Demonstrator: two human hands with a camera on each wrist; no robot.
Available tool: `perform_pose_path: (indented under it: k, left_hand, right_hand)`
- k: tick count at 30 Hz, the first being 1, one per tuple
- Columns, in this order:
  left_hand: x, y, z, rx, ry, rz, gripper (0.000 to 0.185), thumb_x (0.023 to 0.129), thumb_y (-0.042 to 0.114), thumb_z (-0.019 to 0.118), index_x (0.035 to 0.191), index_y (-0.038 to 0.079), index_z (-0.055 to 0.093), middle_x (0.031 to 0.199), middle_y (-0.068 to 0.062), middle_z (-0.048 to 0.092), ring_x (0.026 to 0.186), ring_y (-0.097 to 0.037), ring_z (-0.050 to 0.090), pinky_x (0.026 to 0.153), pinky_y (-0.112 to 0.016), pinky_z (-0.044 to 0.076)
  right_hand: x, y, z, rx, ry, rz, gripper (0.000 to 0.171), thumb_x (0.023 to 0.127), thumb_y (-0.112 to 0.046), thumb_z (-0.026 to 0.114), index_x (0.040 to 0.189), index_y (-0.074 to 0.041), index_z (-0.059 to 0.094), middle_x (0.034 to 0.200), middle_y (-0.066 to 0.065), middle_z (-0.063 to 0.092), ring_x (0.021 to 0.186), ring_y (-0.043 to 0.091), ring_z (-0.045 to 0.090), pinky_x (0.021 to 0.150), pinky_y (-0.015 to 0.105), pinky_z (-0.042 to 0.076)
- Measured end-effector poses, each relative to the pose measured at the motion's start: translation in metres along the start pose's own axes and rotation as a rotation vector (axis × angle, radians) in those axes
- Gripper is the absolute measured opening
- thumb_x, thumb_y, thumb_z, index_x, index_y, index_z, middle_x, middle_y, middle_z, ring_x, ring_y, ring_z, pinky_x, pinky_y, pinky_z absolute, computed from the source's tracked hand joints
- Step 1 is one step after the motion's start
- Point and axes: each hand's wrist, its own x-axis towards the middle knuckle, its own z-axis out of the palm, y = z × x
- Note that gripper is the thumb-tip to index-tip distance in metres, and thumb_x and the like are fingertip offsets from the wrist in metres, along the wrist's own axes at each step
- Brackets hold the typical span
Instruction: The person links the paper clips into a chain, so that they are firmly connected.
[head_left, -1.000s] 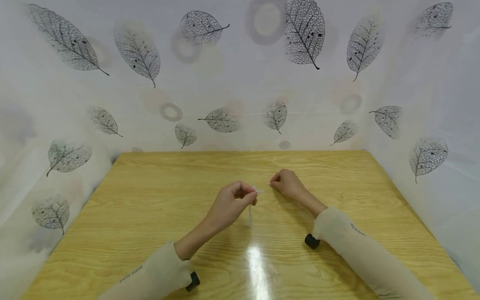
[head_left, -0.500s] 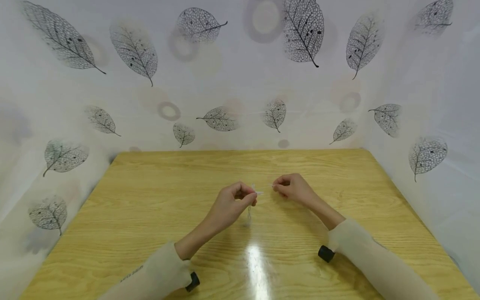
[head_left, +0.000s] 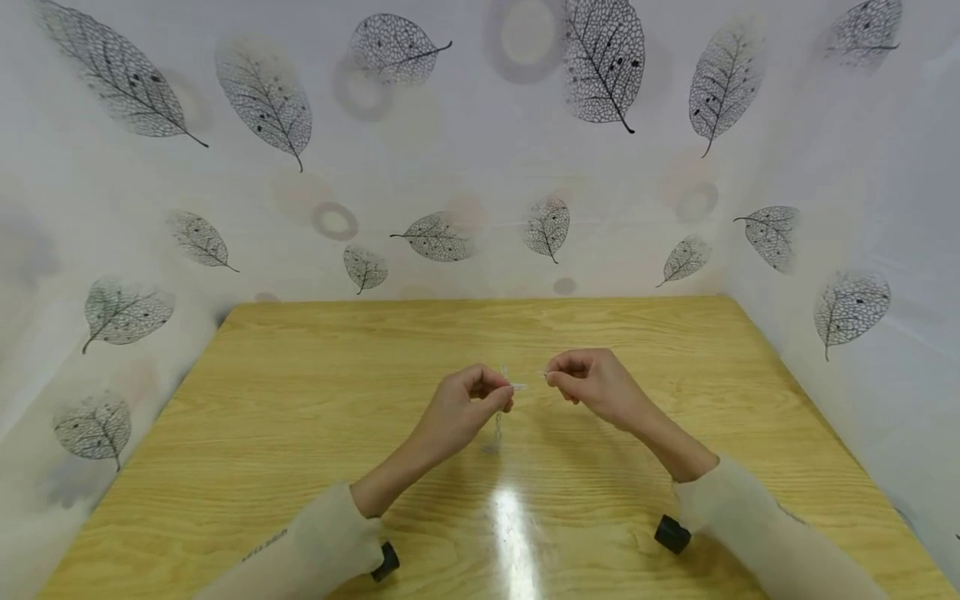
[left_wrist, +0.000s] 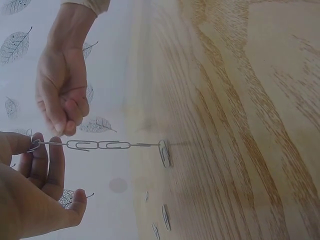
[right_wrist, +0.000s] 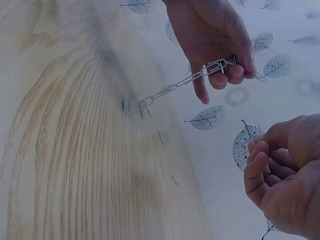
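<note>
The left hand (head_left: 459,410) pinches the top link of a paper clip chain (left_wrist: 97,145) between curled fingers (left_wrist: 46,167); the chain hangs straight down, its long axis vertical, and its bottom clip touches the bench (head_left: 300,400). The right hand (head_left: 596,385), just beside and level with the top link, pinches a small item too fine to identify. Loose paper clips (right_wrist: 161,137) lie on the bench beyond the chain.

You have a short chain of linked silver wire paper clips (left_wrist: 97,145) hanging straight down above the middle of the table; its top clip is pinched up high, its bottom clip (left_wrist: 164,153) touches the wood.
</note>
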Motion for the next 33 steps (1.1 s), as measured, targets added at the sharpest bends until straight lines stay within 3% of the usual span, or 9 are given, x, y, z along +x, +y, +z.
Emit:
perform_pose_path:
  k: [4,9,17,25,33]
  left_hand:
    - [0.000,-0.001,0.000,0.002,-0.003,-0.009,0.009,0.103,0.011,0.065,0.100,0.003,0.068,0.090,-0.006,0.072,0.089,-0.036,0.067,0.067,-0.025,0.043]
    - [0.001,-0.002,0.001,-0.001,-0.009,-0.008,0.011,0.103,0.012,0.065,0.101,0.002,0.068,0.091,-0.006,0.071,0.091,-0.038,0.067,0.068,-0.025,0.044]
    - [0.003,-0.006,0.004,0.067,0.006,0.003,0.006,0.102,0.010,0.066,0.101,0.005,0.069,0.091,-0.006,0.073,0.087,-0.020,0.068,0.066,-0.025,0.049]
    - [0.004,-0.007,0.006,0.090,-0.008,0.019,0.005,0.101,0.011,0.068,0.100,0.007,0.071,0.092,0.000,0.073,0.088,-0.022,0.069,0.065,-0.026,0.050]
    - [0.004,-0.005,0.007,0.120,-0.001,0.015,0.004,0.099,0.014,0.072,0.099,0.010,0.073,0.095,0.003,0.073,0.088,-0.013,0.066,0.072,-0.030,0.055]
  right_hand:
    - [-0.005,-0.010,0.003,-0.001,0.006,-0.029,0.011,0.102,-0.011,0.066,0.094,-0.007,0.072,0.066,0.004,0.054,0.056,0.012,0.044,0.049,0.026,0.035]
    - [-0.009,-0.016,0.005,0.046,0.005,-0.029,0.010,0.102,-0.013,0.067,0.097,-0.006,0.073,0.069,0.005,0.056,0.059,0.020,0.048,0.051,0.028,0.039]
    - [-0.012,-0.025,0.007,0.183,-0.018,0.045,0.011,0.099,-0.011,0.070,0.099,0.000,0.074,0.073,0.006,0.059,0.064,0.014,0.053,0.057,0.027,0.044]
    - [-0.009,-0.028,0.007,0.250,-0.072,0.103,0.018,0.101,-0.008,0.068,0.103,0.010,0.071,0.077,0.008,0.061,0.066,0.014,0.054,0.062,0.028,0.047]
    - [-0.007,-0.032,0.009,0.213,-0.084,0.123,0.022,0.101,-0.010,0.067,0.106,0.011,0.073,0.074,0.008,0.059,0.064,0.013,0.050,0.062,0.028,0.045]
